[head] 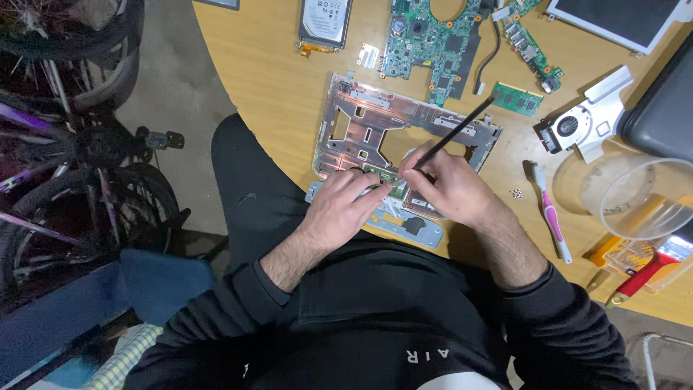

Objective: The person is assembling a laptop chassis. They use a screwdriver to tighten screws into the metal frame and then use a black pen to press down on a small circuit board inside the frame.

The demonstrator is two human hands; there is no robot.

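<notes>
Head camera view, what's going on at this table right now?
A person seated at a round wooden table works on a copper-coloured laptop frame. The right hand holds a thin black tool like a pen, tip down at the frame's near edge, where the left hand rests its fingers on a small green board. Around lie a green circuit board, a hard drive, a cooling fan and a pink toothbrush.

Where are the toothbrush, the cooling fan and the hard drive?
toothbrush (pixel 550 214): head view, middle of its pink handle.
cooling fan (pixel 568 127): head view, round fan hub.
hard drive (pixel 325 20): head view, labelled top face.
</notes>
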